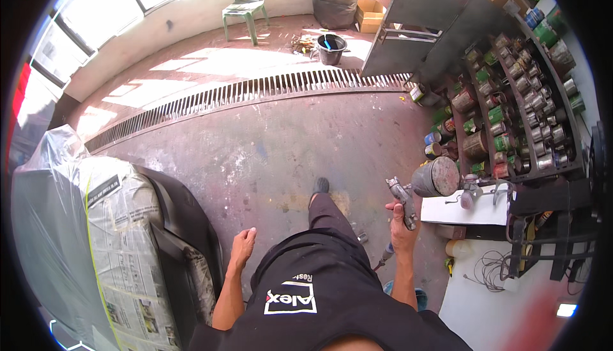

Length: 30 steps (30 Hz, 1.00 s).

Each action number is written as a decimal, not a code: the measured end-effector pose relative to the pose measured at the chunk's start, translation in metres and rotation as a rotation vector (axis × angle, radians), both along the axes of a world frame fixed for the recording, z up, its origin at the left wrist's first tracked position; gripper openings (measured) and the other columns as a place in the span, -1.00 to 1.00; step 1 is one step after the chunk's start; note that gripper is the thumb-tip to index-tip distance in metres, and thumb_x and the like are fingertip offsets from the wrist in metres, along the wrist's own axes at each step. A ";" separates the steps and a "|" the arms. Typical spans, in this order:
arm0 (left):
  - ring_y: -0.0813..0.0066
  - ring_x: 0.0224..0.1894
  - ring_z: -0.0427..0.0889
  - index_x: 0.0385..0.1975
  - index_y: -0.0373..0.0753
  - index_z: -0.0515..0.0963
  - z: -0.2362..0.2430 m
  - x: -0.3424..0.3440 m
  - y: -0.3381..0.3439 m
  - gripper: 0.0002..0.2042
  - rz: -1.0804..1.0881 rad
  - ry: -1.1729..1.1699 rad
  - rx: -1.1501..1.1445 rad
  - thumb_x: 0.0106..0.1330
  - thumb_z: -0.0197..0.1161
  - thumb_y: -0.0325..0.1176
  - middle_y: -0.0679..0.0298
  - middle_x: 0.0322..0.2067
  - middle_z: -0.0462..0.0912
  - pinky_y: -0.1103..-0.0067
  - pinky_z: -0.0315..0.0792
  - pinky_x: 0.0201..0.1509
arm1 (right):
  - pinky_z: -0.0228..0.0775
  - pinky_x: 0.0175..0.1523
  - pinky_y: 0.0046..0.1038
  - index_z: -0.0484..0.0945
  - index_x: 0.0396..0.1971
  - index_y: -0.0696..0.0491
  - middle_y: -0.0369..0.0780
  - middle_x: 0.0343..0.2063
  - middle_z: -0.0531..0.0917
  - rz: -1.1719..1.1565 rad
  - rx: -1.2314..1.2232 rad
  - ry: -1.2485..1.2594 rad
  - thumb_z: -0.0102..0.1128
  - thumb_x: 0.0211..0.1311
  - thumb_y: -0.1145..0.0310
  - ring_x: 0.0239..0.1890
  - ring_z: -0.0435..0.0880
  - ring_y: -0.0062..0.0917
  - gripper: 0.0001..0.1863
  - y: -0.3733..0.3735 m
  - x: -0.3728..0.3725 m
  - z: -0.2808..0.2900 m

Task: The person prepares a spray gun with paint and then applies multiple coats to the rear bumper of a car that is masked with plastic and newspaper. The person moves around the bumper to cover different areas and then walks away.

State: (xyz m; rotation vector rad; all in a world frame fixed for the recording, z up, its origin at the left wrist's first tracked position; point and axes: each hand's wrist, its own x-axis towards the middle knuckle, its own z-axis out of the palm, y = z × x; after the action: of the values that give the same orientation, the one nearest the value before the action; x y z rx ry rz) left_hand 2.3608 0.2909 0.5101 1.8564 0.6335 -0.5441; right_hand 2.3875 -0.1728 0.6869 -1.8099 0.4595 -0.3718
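Note:
My right hand (403, 233) is wrapped round the handle of a metal spray gun (401, 199), held out in front and to the right of my body. A round, paint-stained cup (437, 178) sits at the gun's far right end. From below the hand a hose end (384, 256) hangs down. My left hand (242, 247) is loosely closed, with nothing visible in it, beside the dark car body panel (182, 213). Newspaper masking (121, 223) and clear plastic sheeting (41, 210) cover other parts of the car.
Shelves of paint cans (504, 108) stand at the right, behind a grey metal door (408, 25). Nearer is a white-topped bench (476, 287) with a coiled wire (491, 271). A floor grate (242, 91) crosses ahead, with a black bucket (331, 51) and a green chair (248, 6) beyond.

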 end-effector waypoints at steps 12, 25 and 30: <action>0.46 -0.22 0.66 0.08 -0.46 0.68 -0.051 0.251 -0.007 -0.49 0.196 0.369 0.035 0.55 0.27 -0.01 0.20 -0.18 0.72 0.49 0.61 -0.10 | 0.52 0.01 -0.46 0.74 0.01 0.18 -0.25 -0.26 0.82 0.181 0.027 0.144 0.33 0.56 -0.05 -0.15 0.72 -0.59 -0.49 -0.022 0.352 0.001; 0.42 -0.05 0.72 0.08 -0.47 0.70 -0.169 0.543 0.040 -0.55 -0.020 0.210 0.024 0.54 0.33 -0.11 0.11 -0.09 0.82 0.46 0.59 0.02 | 0.31 -0.32 -0.55 0.75 -0.12 0.13 -0.36 -0.31 0.76 0.106 0.003 0.053 0.29 0.59 -0.02 -0.44 0.51 -0.76 -0.56 0.012 0.694 0.001; 0.40 -0.05 0.72 0.09 -0.47 0.70 -0.184 0.744 0.069 -0.52 0.028 0.257 -0.107 0.52 0.29 -0.08 0.08 -0.08 0.80 0.43 0.61 0.00 | 0.10 -0.50 -0.59 0.75 -0.12 0.13 -0.35 -0.33 0.75 -0.088 0.114 0.036 0.24 0.61 -0.06 -0.63 0.32 -0.83 -0.52 0.051 0.801 0.000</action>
State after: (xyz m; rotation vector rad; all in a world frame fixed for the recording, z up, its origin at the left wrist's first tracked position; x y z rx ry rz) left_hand 3.1047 0.3603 0.3262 1.6881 0.7837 -0.7912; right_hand 3.1888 -0.1213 0.6868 -1.6921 0.5758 -0.3668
